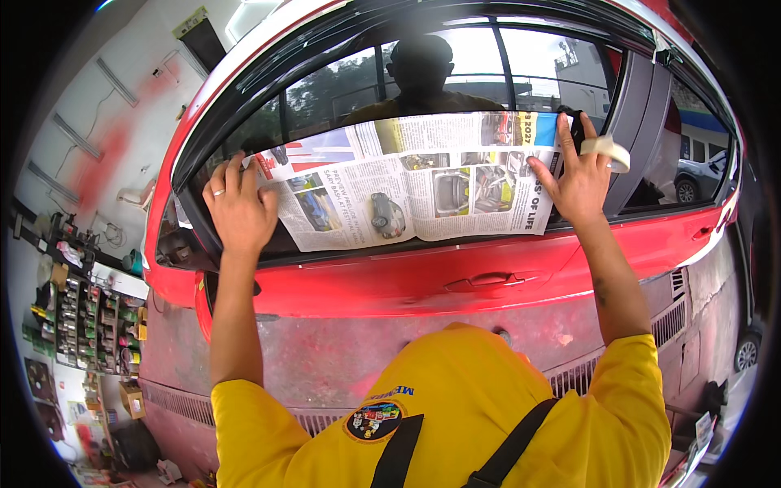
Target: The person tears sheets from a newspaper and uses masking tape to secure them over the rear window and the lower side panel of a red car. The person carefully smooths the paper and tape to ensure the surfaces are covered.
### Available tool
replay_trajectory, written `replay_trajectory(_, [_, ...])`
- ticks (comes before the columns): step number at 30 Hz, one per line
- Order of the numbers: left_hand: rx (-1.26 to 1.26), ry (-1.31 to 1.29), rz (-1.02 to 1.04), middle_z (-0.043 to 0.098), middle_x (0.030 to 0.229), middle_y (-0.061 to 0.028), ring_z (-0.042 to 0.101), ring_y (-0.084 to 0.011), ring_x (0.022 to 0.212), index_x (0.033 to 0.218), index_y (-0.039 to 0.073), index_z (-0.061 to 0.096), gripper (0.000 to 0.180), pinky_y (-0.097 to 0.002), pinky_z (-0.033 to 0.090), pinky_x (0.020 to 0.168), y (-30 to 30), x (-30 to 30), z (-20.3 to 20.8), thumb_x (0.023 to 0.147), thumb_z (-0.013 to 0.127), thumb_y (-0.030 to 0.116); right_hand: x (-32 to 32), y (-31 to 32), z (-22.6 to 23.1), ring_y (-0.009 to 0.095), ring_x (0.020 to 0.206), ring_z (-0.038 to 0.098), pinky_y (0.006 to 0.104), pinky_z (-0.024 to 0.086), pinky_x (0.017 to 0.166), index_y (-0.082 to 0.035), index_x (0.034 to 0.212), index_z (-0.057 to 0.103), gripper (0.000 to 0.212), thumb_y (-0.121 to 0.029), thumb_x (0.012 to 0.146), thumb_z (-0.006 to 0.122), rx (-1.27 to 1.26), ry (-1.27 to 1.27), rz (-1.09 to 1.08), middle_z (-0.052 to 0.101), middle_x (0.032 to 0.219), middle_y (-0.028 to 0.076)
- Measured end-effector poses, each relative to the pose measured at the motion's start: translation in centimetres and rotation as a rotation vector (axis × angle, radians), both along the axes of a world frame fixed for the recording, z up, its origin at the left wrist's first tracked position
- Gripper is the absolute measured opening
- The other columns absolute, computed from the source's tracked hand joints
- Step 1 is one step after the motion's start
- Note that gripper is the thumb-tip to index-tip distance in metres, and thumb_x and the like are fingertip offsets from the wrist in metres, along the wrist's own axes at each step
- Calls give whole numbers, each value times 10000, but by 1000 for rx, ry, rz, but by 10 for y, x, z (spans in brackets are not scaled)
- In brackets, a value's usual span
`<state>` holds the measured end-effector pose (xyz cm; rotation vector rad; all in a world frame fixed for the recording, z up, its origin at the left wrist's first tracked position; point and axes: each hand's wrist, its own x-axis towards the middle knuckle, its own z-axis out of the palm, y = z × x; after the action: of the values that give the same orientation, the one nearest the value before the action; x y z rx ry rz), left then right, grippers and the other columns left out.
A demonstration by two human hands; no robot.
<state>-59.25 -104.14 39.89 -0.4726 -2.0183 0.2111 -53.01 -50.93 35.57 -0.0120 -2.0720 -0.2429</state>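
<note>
A printed newspaper sheet (382,191) lies spread across the lower part of a red car's side window (325,102). At its left edge is my left hand (242,203), a ring on one finger, with bent fingers and the thumb on the paper's border. My right hand (582,179) holds the upper right corner, thumb and index finger against the paper. A cream roll of masking tape (610,153) hangs around the outer fingers of that hand. Just beyond those fingertips shows something black that I cannot make out.
Below the window runs the red car door (390,281) with its door handle (488,281). A side mirror (203,305) juts out at the left. Shelves of cans (89,321) stand far left. Floor grates (573,376) cross the red-stained floor. Another car (744,350) is at the right.
</note>
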Motion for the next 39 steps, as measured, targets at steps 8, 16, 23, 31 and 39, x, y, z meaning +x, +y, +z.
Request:
replay_trajectory(8, [123, -2, -389, 313, 1725, -215, 226, -475, 1606, 1617, 97, 453, 968, -698, 148, 1237, 176, -9, -40, 858, 822, 572, -3, -7, -3, 446, 1230, 594, 548, 525, 939, -261, 1623, 500, 892, -639, 866, 785, -43, -21, -29, 464, 1621, 180])
replay_trajectory(16, [9, -65, -418, 283, 1758, -169, 165, -436, 1640, 1654, 212, 437, 1024, -683, 119, 1270, 160, -49, -48, 821, 794, 690, 3, -2, -1, 516, 1370, 529, 585, 497, 1055, -322, 1671, 397, 884, -710, 926, 671, -98, -161, -92, 394, 1681, 122])
replay_trajectory(23, [41, -105, -424, 308, 1751, -153, 200, -433, 1628, 1634, 271, 477, 961, -682, 161, 1258, 157, -44, -44, 815, 817, 642, 14, -49, 11, 461, 1312, 549, 574, 469, 1047, -230, 1646, 441, 906, -482, 855, 804, -243, 129, 198, 438, 1628, 195])
replay_trajectory(31, [41, -82, -353, 357, 1737, -123, 245, -424, 1619, 1596, 274, 539, 874, -664, 176, 1267, 174, -48, -44, 818, 799, 576, -34, -201, -2, 409, 1395, 428, 538, 333, 1134, -179, 1598, 527, 801, -536, 914, 745, -263, -41, 305, 333, 1691, 226])
replay_trajectory(39, [50, -78, -402, 316, 1752, -125, 196, -409, 1637, 1636, 214, 467, 988, -664, 179, 1269, 160, -47, -43, 817, 809, 647, -22, -73, -5, 439, 1368, 474, 583, 391, 1084, -287, 1603, 520, 749, -638, 955, 657, -184, -32, -77, 349, 1687, 230])
